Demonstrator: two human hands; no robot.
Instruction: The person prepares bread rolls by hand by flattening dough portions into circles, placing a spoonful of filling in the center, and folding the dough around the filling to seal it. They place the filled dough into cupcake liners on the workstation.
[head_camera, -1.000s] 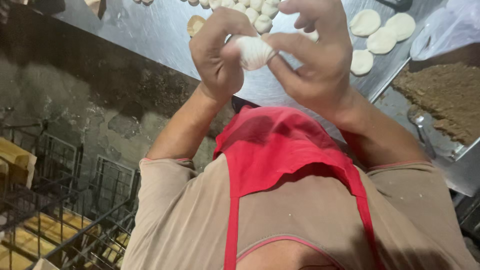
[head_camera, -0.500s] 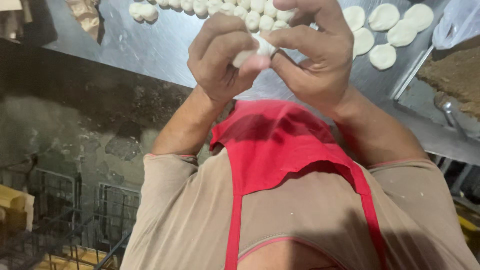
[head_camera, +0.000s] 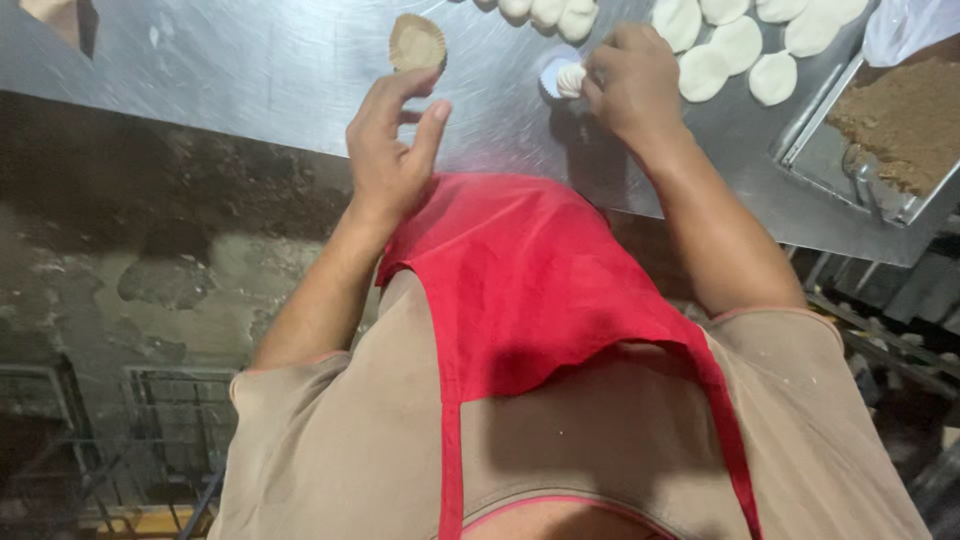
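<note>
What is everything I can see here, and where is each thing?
Steel table: one, grey, across the top.
Pleated dough piece: one, white, set in a paper cup under the right hand's fingertips.
Empty paper cup: one, tan, on the table above the left hand.
Flat dough rounds: several, white, top right.
Dough balls: a few, white, top edge.
Metal tray: one, holding brown filling, right edge.
Apron: one, red, over a beige shirt.
Left hand: open, holding nothing.
Right hand: pinching the dough piece.
</note>
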